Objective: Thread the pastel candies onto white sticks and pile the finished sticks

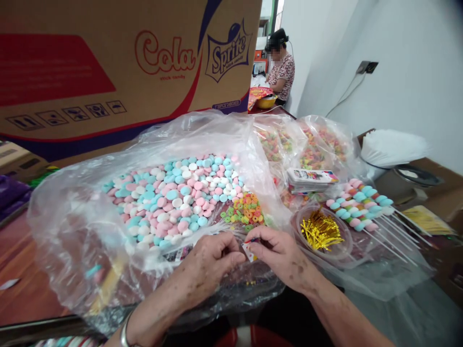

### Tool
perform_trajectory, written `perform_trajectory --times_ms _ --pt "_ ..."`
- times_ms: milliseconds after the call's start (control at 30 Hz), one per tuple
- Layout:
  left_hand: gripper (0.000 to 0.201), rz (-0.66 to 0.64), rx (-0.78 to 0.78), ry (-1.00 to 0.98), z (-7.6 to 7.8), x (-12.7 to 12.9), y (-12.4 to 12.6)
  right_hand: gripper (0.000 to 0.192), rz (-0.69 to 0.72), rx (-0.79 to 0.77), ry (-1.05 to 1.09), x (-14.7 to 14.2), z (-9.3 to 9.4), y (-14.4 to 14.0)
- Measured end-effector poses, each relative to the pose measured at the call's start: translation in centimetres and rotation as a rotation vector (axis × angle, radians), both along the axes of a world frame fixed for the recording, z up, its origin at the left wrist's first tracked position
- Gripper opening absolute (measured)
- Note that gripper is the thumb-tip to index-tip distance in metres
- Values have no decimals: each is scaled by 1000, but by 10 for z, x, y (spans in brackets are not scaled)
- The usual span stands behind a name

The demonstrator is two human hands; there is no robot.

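White-walled room, table (21, 270) under candy bags (72, 217), cardboard box (108, 62) behind.

My table (21, 270) is dark reddish wood. On it lie a big clear bag (72, 226) of pastel candies, smaller bags (311, 140) of ring candies, a tub (321, 236) of gold ties and a row of skewers (361, 205). A cardboard box (108, 72) stands behind the bag.

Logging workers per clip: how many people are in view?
2. The wearer, only forearms showing, left hand and right hand pinching a small printed card; a seated co-worker in the background. Others may be hidden behind the cardboard box.
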State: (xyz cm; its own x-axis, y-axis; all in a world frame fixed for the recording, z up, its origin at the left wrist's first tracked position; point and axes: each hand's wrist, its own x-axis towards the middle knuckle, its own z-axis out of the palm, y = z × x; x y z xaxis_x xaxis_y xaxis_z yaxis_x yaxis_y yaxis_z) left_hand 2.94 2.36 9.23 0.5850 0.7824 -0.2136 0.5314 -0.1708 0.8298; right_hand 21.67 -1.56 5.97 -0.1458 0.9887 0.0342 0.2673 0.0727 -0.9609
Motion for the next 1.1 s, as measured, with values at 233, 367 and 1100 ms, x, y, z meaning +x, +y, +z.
perform_trajectory --times_ms 233,367,1100 --pt "34 -38 73 -4 -6 1 6 26 -44 59 -60 1 -4 -1" --pt "32 -59 16 -49 -6 0 5 39 -112 83 -87 0 -10 1" --pt "26 -89 70 -198 -32 -15 16 24 -145 356 59 3 -5 -13"
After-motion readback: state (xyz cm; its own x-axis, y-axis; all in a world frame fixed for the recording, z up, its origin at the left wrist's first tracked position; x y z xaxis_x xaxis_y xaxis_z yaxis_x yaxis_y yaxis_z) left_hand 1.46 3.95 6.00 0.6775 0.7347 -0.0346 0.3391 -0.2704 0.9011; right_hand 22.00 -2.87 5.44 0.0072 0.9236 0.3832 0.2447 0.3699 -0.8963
